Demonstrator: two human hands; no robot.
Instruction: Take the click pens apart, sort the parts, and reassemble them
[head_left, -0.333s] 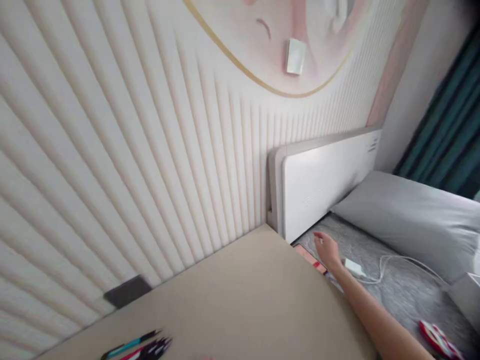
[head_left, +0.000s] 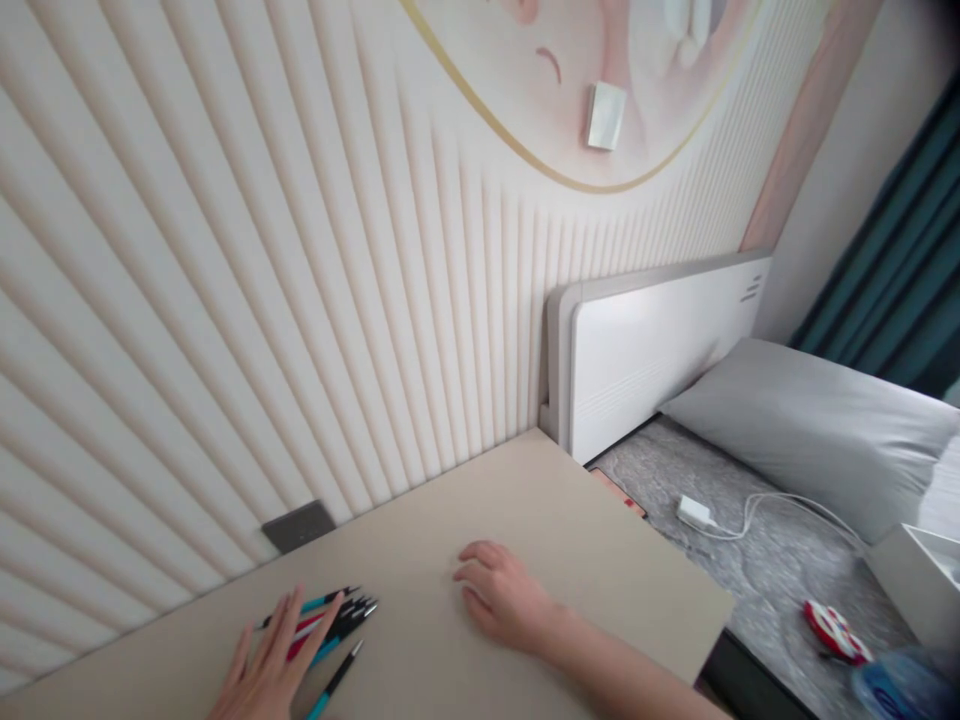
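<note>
My left hand (head_left: 271,655) lies over a bunch of pens (head_left: 352,618) at the lower left of the tabletop, its fingers spread across them. The pens are mostly black, with some blue and red parts. One blue and black pen (head_left: 336,682) lies apart, just right of the bunch. My right hand (head_left: 506,595) is over the middle of the tabletop (head_left: 427,540), fingers apart and slightly bent, with nothing visible in them. It is a short way right of the pens.
A bed with a grey mattress (head_left: 637,455), pillow (head_left: 817,430) and white headboard (head_left: 660,350) adjoins the table's right edge. On it lie a white charger (head_left: 694,512) with cable, a red and white object (head_left: 836,632) and a white box (head_left: 919,580). A ribbed wall (head_left: 300,300) bounds the back.
My right hand has moved left from over the bed's edge to the tabletop. My left hand has come into view over the pens. The view has shifted slightly.
</note>
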